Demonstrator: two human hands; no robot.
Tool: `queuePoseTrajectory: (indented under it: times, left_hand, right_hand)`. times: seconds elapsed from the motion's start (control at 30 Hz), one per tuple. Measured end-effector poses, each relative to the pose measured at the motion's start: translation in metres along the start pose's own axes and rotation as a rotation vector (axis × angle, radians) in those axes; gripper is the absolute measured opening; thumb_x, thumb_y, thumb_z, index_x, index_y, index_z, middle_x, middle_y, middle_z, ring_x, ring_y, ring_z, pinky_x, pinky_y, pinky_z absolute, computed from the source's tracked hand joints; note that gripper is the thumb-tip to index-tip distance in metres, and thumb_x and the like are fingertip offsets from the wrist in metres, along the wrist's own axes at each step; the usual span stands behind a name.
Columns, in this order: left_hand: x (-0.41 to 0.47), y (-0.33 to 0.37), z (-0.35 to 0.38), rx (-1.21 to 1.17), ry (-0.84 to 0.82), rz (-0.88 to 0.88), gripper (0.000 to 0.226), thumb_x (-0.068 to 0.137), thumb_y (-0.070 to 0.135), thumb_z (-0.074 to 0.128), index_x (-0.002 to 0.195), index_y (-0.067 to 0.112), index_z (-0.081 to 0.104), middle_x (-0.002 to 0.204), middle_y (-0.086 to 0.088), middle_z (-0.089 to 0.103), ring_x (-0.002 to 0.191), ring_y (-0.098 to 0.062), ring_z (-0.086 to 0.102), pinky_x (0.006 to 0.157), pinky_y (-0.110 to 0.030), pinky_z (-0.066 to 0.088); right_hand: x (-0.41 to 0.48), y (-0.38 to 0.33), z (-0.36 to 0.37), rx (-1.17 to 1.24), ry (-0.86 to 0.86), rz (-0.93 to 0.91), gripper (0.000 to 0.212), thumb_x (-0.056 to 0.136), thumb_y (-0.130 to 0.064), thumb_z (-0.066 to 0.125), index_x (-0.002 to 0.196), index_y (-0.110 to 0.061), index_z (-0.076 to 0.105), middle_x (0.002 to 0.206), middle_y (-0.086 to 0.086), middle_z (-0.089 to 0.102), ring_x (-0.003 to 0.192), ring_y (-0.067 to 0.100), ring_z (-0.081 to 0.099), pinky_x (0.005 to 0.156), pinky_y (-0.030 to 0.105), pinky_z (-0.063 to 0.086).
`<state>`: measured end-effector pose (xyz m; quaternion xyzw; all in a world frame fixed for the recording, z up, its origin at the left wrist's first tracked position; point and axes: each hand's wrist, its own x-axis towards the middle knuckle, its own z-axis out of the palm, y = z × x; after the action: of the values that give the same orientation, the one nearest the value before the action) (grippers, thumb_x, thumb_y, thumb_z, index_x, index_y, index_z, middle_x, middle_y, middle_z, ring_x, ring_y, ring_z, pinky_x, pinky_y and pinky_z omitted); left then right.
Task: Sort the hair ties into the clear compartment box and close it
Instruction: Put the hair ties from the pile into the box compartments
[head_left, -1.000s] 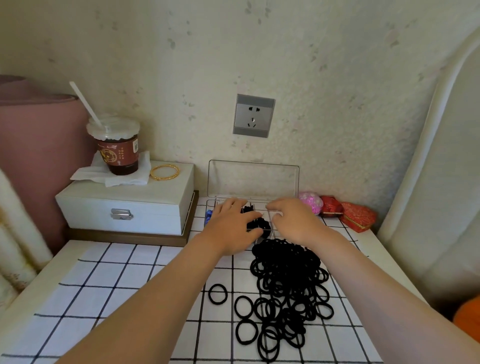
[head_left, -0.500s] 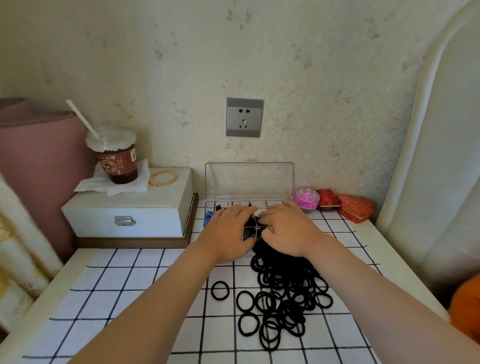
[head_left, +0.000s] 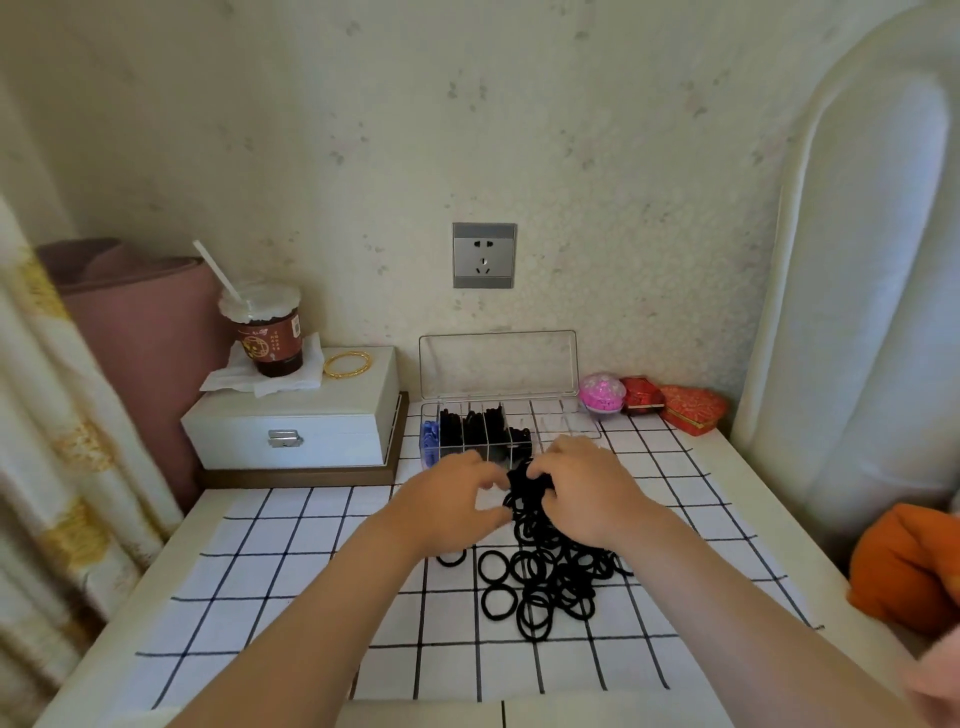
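Note:
A clear compartment box (head_left: 563, 423) stands at the back of the table with its lid (head_left: 498, 364) upright against the wall. Its left compartments hold black hair ties and something blue; the right ones look empty. A pile of black hair ties (head_left: 550, 571) lies on the checked cloth just in front of the box. My right hand (head_left: 587, 488) grips a bunch of ties at the top of the pile. My left hand (head_left: 452, 499) is beside it with curled fingers, touching the same bunch; whether it holds any ties is unclear.
A white jewellery box (head_left: 291, 423) at the back left carries a drink cup (head_left: 267, 332) with a straw and a gold bangle (head_left: 347, 364). A pink ball (head_left: 601, 395) and red pouches (head_left: 691, 408) sit right of the clear box. An orange cushion (head_left: 904, 561) lies at far right.
Both hands have drawn back from over the box compartments to the top of the pile, where they now gather a bunch of ties. The box's filled compartments are now uncovered.

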<state>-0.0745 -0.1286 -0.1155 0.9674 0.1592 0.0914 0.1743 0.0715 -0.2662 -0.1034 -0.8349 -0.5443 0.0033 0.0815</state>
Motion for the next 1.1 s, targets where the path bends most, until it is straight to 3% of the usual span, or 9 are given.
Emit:
queuePoseTrajectory:
  times: [0.17,0.27,0.47,0.57,0.63,0.8,0.93,1.03,1.1]
  left_hand:
    - [-0.018,0.007,0.021,-0.062,-0.222,-0.005,0.093,0.078,0.068,0.063,0.153,0.041,0.016,0.159,0.014,0.017,0.145,-0.009,0.014,0.117,-0.04,0.025]
    - [-0.021,0.004,0.032,0.045,-0.309,-0.041,0.103,0.079,0.07,0.059,0.155,0.038,-0.002,0.163,0.013,-0.003,0.15,-0.013,-0.004,0.121,-0.047,0.015]
    - [-0.023,-0.02,0.024,0.091,-0.252,-0.109,0.076,0.087,0.056,0.057,0.153,0.035,0.024,0.161,0.007,0.016,0.146,-0.018,0.013,0.118,-0.043,0.025]
    - [-0.024,-0.025,0.008,0.052,-0.287,-0.16,0.069,0.088,0.05,0.062,0.148,0.031,0.036,0.152,0.009,0.03,0.141,-0.018,0.025,0.114,-0.038,0.031]
    - [-0.022,-0.024,-0.003,0.04,-0.284,-0.189,0.057,0.087,0.043,0.062,0.14,0.028,0.047,0.144,0.007,0.037,0.133,-0.017,0.035,0.109,-0.037,0.037]
    - [-0.017,-0.019,-0.015,-0.025,0.027,-0.251,0.025,0.091,0.023,0.053,0.116,0.025,0.053,0.126,0.005,0.052,0.111,-0.015,0.051,0.094,-0.034,0.046]
    - [-0.008,-0.015,-0.003,-0.099,0.083,-0.129,0.033,0.096,0.015,0.05,0.125,0.027,0.056,0.122,0.007,0.056,0.11,-0.012,0.054,0.095,-0.03,0.046]
    - [-0.003,-0.018,0.012,-0.054,-0.021,-0.082,0.04,0.097,0.022,0.051,0.136,0.031,0.053,0.122,0.006,0.055,0.113,-0.014,0.054,0.096,-0.039,0.048]
    - [-0.001,-0.019,0.015,-0.006,-0.044,-0.093,0.041,0.095,0.025,0.055,0.136,0.032,0.054,0.121,0.004,0.054,0.11,-0.016,0.054,0.094,-0.039,0.049]
  right_hand:
    - [-0.011,-0.014,0.024,-0.015,-0.217,0.184,0.061,0.098,-0.039,0.04,0.155,-0.032,0.019,0.161,0.01,0.016,0.149,0.033,0.008,0.117,0.059,0.015]
    - [-0.011,-0.016,0.036,0.116,-0.275,0.154,0.066,0.099,-0.036,0.039,0.158,-0.03,0.01,0.166,0.008,0.002,0.152,0.031,-0.004,0.12,0.056,0.012]
    - [-0.005,-0.023,0.034,0.346,-0.201,-0.035,0.051,0.098,-0.021,0.04,0.149,-0.027,0.042,0.151,-0.003,0.041,0.14,0.02,0.035,0.117,0.039,0.03]
    - [-0.003,-0.025,0.023,0.375,-0.139,-0.007,0.046,0.098,-0.018,0.04,0.138,-0.035,0.054,0.137,-0.006,0.058,0.104,0.012,0.06,0.102,0.035,0.044]
    - [-0.002,-0.024,0.014,0.451,-0.082,-0.001,0.045,0.096,-0.012,0.042,0.127,-0.04,0.06,0.132,-0.006,0.061,0.087,0.008,0.061,0.086,0.028,0.049]
    - [0.004,-0.013,0.0,0.593,0.079,0.029,0.039,0.09,0.001,0.045,0.098,-0.035,0.058,0.109,-0.014,0.063,0.101,0.005,0.06,0.077,0.019,0.047]
    - [0.009,-0.007,0.004,0.503,0.051,0.04,0.027,0.09,-0.015,0.057,0.11,-0.032,0.065,0.094,-0.019,0.057,0.079,-0.005,0.052,0.07,0.013,0.039]
    - [0.015,-0.011,0.011,0.368,0.042,0.073,0.027,0.09,-0.04,0.054,0.114,-0.034,0.066,0.107,-0.014,0.06,0.094,0.005,0.058,0.085,0.029,0.049]
    - [0.021,-0.015,0.014,0.314,0.047,0.111,0.03,0.089,-0.054,0.049,0.102,-0.035,0.067,0.099,-0.013,0.06,0.091,0.01,0.058,0.077,0.033,0.049]
